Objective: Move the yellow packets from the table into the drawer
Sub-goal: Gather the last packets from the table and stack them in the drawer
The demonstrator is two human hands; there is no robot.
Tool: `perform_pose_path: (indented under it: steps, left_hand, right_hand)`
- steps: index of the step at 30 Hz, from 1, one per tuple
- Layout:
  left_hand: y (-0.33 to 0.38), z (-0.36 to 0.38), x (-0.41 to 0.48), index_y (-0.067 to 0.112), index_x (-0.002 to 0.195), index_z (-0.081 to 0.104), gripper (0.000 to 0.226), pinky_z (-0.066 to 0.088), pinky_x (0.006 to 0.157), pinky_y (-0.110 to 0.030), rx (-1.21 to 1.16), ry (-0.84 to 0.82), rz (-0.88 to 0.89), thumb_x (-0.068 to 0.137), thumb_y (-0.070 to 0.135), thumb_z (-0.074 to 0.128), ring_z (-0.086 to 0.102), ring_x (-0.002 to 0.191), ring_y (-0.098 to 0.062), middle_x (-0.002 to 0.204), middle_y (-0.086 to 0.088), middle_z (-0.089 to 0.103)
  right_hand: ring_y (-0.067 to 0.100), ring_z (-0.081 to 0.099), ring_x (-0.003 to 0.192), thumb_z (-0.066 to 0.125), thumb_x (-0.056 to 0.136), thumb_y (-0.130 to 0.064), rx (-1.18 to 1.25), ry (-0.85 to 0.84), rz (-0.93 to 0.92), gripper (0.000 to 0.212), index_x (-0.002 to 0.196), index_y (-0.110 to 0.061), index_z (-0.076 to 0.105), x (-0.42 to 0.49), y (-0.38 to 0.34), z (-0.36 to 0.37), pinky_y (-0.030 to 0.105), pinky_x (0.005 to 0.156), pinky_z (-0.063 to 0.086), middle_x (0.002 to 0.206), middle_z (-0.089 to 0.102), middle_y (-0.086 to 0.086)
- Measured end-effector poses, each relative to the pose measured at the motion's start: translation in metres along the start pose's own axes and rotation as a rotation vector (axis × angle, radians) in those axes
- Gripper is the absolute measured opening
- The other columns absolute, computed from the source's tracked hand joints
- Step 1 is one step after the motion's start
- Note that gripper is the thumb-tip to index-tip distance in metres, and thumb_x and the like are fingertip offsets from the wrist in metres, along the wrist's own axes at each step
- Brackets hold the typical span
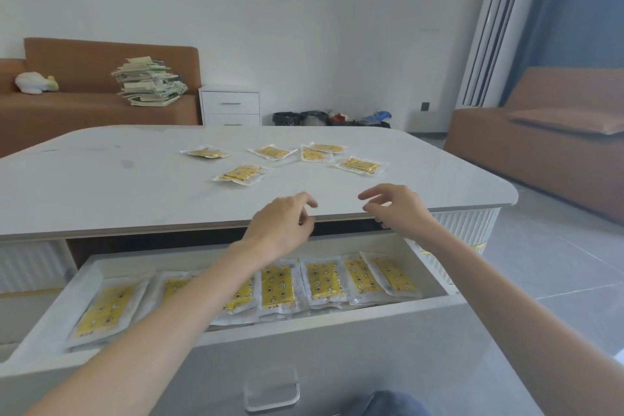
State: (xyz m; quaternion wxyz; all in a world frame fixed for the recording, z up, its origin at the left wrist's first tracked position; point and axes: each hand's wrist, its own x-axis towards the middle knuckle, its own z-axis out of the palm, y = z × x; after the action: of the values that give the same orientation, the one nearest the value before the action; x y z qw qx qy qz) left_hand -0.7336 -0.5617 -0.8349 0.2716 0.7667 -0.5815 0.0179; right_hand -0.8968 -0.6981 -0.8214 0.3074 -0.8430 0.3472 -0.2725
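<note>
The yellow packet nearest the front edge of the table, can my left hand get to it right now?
Probably yes. The left hand holds nothing and hovers at the table edge; only bare surface lies between it and that packet.

the table top point(135, 179) looks smooth and matt; the packets point(241, 175) are glossy clear plastic. lower middle, the drawer point(337, 331) front is matt, its handle point(271, 392) clear plastic. upper left, a cloth sofa point(84, 111).
</note>
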Motion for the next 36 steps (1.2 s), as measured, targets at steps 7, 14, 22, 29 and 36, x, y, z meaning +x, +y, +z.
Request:
perform_pose_path:
  steps: [7,14,22,29,36]
  left_hand:
    - [-0.032,-0.018,0.028,0.018,0.132,0.047,0.04,0.041,0.095,-0.034,0.134,0.128,-0.108,0.093,0.029,0.048,0.041,0.122,-0.022,0.124,-0.002,0.052]
    - [-0.081,-0.006,0.063,0.035,0.148,0.018,0.054,0.012,0.114,-0.048,0.281,-0.055,-0.478,0.097,0.042,0.034,0.004,0.143,-0.039,0.159,-0.007,0.0]
    - [-0.113,0.015,0.11,0.033,0.149,0.019,0.054,0.007,0.117,-0.047,0.269,-0.079,-0.522,0.097,0.045,0.022,0.003,0.144,-0.038,0.159,-0.01,0.004]
    - [-0.131,0.019,0.14,0.038,0.129,0.048,0.041,0.025,0.103,-0.041,0.294,0.007,-0.473,0.093,0.043,0.029,0.027,0.126,-0.03,0.139,-0.003,0.034]
    - [-0.141,0.021,0.153,0.045,0.123,0.052,0.04,0.021,0.107,-0.043,0.226,0.053,-0.481,0.087,0.056,0.037,0.027,0.128,-0.03,0.135,-0.002,0.03]
  right_hand:
    - [0.013,0.055,0.094,0.054,0.091,-0.011,0.043,0.095,0.02,0.028,0.117,-0.019,0.062,0.023,-0.007,0.021,0.024,0.075,0.042,0.114,0.064,0.001]
    - [0.017,0.049,0.111,0.051,0.093,-0.012,-0.046,0.098,0.038,0.034,0.126,-0.018,0.055,0.064,-0.002,0.041,0.025,0.086,0.037,0.137,0.047,0.004]
    - [0.024,0.017,0.141,0.048,0.094,-0.018,-0.235,0.055,0.09,0.049,0.142,-0.017,0.039,0.134,0.018,0.063,0.035,0.111,0.023,0.152,0.026,0.005]
    - [0.031,0.008,0.144,0.03,0.097,-0.036,-0.565,0.021,0.22,0.051,0.147,-0.025,0.028,0.185,0.032,0.08,0.046,0.115,0.008,0.156,0.018,0.008]
    - [0.036,0.018,0.14,0.02,0.094,-0.053,-0.814,-0.033,0.296,0.057,0.14,-0.025,0.041,0.206,0.029,0.082,0.054,0.112,0.006,0.148,0.03,0.021]
